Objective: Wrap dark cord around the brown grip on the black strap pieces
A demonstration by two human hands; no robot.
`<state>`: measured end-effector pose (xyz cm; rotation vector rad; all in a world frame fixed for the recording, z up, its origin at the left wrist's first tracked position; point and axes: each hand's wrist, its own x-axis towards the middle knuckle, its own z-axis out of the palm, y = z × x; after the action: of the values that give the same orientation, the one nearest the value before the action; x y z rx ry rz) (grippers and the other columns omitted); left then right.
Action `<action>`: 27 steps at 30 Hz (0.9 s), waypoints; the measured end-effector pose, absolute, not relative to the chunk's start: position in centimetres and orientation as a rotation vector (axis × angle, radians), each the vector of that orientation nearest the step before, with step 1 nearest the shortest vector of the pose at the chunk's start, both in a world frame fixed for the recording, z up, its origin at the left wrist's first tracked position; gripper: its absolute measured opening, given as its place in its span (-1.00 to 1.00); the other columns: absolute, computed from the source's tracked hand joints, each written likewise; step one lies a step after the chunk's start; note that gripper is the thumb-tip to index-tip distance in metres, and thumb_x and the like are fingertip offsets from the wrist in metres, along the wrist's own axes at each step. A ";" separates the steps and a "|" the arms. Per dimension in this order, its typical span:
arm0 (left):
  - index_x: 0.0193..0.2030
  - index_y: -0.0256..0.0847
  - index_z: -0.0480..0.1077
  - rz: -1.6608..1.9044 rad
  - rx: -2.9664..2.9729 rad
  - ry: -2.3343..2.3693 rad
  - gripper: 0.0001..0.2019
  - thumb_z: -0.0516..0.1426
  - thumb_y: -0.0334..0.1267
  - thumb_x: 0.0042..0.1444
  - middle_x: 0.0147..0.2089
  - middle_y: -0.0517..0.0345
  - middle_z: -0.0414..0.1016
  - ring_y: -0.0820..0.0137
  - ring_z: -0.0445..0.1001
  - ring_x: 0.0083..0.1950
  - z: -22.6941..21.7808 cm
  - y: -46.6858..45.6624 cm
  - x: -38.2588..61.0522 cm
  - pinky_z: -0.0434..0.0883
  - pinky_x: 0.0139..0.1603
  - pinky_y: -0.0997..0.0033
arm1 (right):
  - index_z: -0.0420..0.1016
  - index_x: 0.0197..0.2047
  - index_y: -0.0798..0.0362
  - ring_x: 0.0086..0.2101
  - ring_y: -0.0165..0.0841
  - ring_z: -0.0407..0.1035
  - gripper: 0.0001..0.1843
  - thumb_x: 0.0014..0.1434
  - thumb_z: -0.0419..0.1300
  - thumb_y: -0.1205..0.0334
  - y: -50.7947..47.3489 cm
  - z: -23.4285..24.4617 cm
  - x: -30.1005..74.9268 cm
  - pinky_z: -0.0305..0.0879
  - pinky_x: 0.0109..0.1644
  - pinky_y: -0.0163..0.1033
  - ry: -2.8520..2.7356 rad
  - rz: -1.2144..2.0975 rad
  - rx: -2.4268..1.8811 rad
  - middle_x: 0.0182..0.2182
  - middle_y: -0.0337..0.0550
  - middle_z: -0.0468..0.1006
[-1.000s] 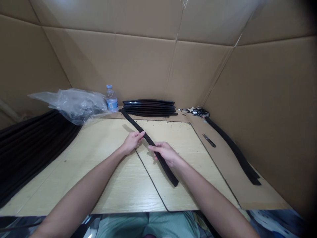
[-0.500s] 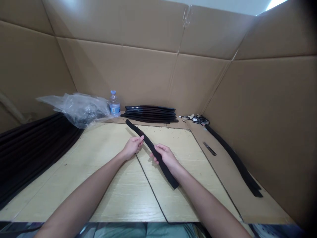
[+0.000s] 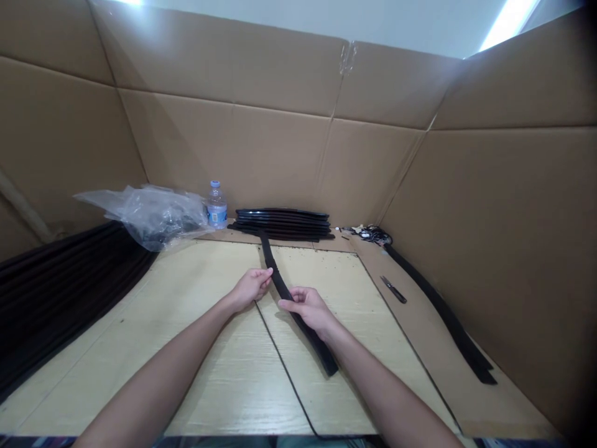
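A long black rubber strip [image 3: 274,264] runs from the back of the wooden table [image 3: 205,323] toward me, slightly lifted. My left hand [image 3: 252,287] pinches it at the middle with fingers closed on its edge. My right hand [image 3: 308,308] grips the strip a little nearer to me, fingers wrapped round it. The strip's near end [image 3: 329,367] pokes out below my right forearm.
A stack of black strips [image 3: 283,223] lies at the back wall beside a water bottle [image 3: 216,205] and a crumpled plastic bag [image 3: 149,211]. Dark strips [image 3: 56,286] pile at the left. A small knife [image 3: 393,289] and another black strip [image 3: 443,311] lie right. Cardboard walls enclose everything.
The strip's far end has swung to the right, so it now points more straight away from me. Both hands kept their hold. The camera tilted up.
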<state>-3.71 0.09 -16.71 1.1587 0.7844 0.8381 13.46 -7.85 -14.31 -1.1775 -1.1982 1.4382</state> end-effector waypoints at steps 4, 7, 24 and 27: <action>-0.59 -0.23 0.11 0.849 1.181 0.783 -0.55 0.15 0.05 0.06 -0.68 0.41 -0.07 0.67 -0.15 -0.71 -16.7 0.1 -3.7 -0.23 -0.69 0.57 | 0.35 -0.46 0.12 -0.65 -0.51 0.29 -0.52 -0.36 0.49 0.10 -7.7 -14.7 13.3 0.26 -0.56 -0.35 -1.195 1.455 -1.107 -0.61 -0.35 0.45; -0.57 -0.22 0.11 0.875 1.195 0.792 -0.57 0.15 0.04 0.06 -0.66 0.41 -0.05 0.66 -0.14 -0.71 -16.7 0.1 -3.8 -0.22 -0.69 0.56 | 0.25 -0.37 0.06 -0.67 -0.47 0.34 -0.47 -0.30 0.47 0.08 -7.9 -14.7 13.3 0.27 -0.65 -0.36 -1.187 1.532 -1.036 -0.57 -0.34 0.49; -0.51 -0.24 0.21 0.948 1.355 0.916 -0.57 0.16 0.11 0.01 -0.67 0.41 -0.07 0.62 -0.12 -0.69 -16.6 -0.1 -3.6 -0.21 -0.65 0.50 | 0.39 -0.25 0.08 -0.71 -0.53 0.20 -0.66 -0.11 0.29 0.13 -7.1 -15.2 13.1 0.03 -0.72 -0.44 -1.087 1.452 -1.186 -0.58 -0.33 0.45; -0.53 -0.24 0.19 0.938 1.378 0.916 -0.56 0.15 0.13 0.01 -0.66 0.40 -0.06 0.61 -0.11 -0.68 -16.4 -0.2 -3.7 -0.18 -0.64 0.50 | 0.42 -0.29 0.11 -0.71 -0.54 0.15 -0.68 -0.10 0.29 0.10 -7.4 -15.2 13.0 0.00 -0.72 -0.43 -1.119 1.463 -1.192 -0.62 -0.35 0.38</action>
<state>-3.67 -0.22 -16.37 1.3781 0.9159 0.9380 13.02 -7.37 -15.17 -1.1917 -1.1193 1.4628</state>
